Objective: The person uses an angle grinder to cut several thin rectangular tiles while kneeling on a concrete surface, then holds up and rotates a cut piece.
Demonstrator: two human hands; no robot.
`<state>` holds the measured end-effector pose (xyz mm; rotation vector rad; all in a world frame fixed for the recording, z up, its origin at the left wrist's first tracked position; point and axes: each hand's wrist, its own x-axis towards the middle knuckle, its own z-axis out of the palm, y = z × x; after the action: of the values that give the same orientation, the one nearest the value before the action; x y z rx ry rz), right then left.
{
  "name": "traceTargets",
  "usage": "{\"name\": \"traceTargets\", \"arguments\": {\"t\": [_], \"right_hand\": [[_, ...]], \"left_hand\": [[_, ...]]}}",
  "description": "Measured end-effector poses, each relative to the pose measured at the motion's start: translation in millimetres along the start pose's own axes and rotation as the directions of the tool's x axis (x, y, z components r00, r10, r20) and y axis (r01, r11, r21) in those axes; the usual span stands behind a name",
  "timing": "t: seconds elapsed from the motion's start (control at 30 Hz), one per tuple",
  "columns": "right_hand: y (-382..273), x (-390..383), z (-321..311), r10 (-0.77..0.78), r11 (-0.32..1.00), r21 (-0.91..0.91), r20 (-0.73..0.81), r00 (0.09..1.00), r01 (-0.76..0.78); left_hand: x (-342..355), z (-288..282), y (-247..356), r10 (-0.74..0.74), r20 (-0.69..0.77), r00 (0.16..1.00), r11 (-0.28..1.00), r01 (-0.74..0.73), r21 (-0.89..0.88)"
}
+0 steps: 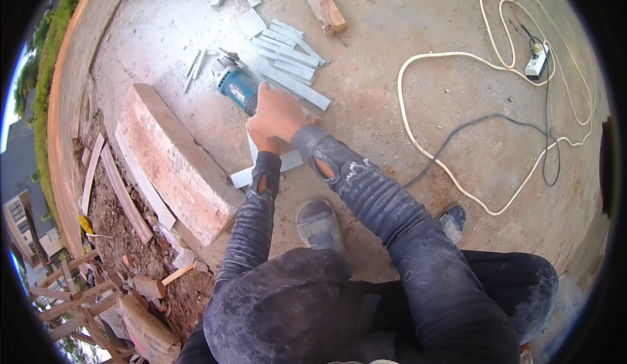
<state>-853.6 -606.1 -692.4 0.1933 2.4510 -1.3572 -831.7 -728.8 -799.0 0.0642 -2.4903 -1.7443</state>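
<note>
My right hand [281,110] is closed round a teal angle grinder [235,86], whose disc end points away from me toward the upper left. My left hand [262,133] is just below, curled at the rear of the tool and partly covered by my right hand; its exact grip is hidden. Pale cut strips [294,60] lie loosely grouped on the dusty concrete beyond the grinder. Under and beside my hands are more pale pieces [240,177]. A long, chipped, pinkish concrete block [170,161] lies to the left of my hands.
A timber board [317,1] lies at the top. To the right, a white extension socket [535,65] lies among looped white and black cables [450,165]. At left are curved strips [114,181], rubble [111,233] and stacked wood [85,305]. My sandaled feet [317,223] are below my hands.
</note>
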Motion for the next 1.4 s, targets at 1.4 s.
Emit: {"name": "traceTargets", "arguments": {"t": [1.4], "right_hand": [[-11.3,15.3,0.3,0.023,0.998,-0.064,0.022,0.999,-0.022]], "left_hand": [[0.4,1.3,7.3,-0.097,-0.071,0.993,0.990,0.089,-0.107]]}}
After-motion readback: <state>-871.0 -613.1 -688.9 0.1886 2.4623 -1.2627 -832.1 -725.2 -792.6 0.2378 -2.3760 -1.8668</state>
